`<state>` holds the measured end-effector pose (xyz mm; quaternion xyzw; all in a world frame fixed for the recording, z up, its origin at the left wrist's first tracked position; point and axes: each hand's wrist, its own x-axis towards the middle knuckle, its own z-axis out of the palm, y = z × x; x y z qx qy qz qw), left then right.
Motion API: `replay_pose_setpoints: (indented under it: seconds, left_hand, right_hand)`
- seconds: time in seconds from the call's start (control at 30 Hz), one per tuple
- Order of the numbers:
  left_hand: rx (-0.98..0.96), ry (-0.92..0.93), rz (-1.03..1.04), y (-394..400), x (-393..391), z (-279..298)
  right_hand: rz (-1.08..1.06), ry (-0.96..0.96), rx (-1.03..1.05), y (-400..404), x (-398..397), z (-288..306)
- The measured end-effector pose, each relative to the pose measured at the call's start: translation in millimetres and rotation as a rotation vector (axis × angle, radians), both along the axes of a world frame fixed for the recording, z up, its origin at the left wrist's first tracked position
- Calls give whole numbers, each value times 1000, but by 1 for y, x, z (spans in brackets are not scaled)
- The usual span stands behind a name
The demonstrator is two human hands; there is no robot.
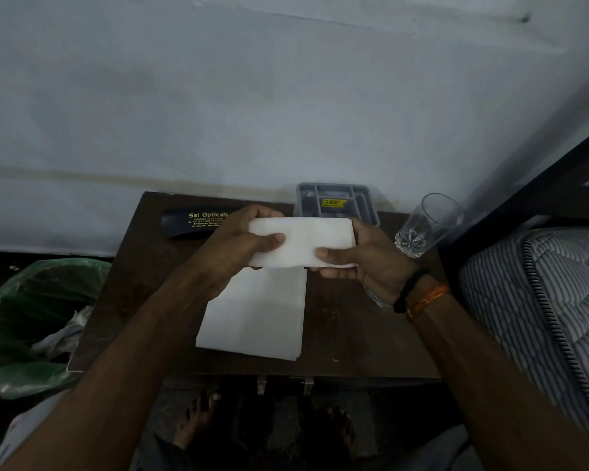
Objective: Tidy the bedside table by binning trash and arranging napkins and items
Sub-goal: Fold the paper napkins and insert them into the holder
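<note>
A folded white napkin (306,241) is held above the dark brown bedside table (354,334). My left hand (238,246) grips its left end, thumb on top. My right hand (364,263) grips its right end the same way. Below them a stack of white napkins (255,317) lies flat on the table's middle. A black spectacle case (191,224) with yellow lettering lies at the back left, partly hidden by my left hand. At the back stands a grey compartment tray (337,202) with a yellow sticker. A clear drinking glass (425,226) stands at the back right.
A bin lined with a green bag (24,321) stands left of the table, with crumpled white paper inside. A striped mattress (541,300) and dark bed frame press against the table's right side. A pale wall rises behind. My bare feet show below the front edge.
</note>
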<state>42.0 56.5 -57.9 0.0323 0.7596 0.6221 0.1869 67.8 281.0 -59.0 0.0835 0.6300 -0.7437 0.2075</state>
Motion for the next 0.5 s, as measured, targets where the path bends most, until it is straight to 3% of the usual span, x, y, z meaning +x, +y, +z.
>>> replay_pose_setpoints:
  seconds: [0.13,0.27,0.4,0.5]
  left_hand:
    - [-28,17,-48,-2,0,2]
    - [-127,87,-124,-1,2,4]
    - [-122,-43,-231,1,6,3]
    - [-47,-133,-274,9,12,-2]
  right_hand:
    - [-68,10,16,8,-2,2]
    - [43,38,162,10,-2,1]
    - [165,62,213,7,-2,-2]
    - [116,104,248,3,-3,-5]
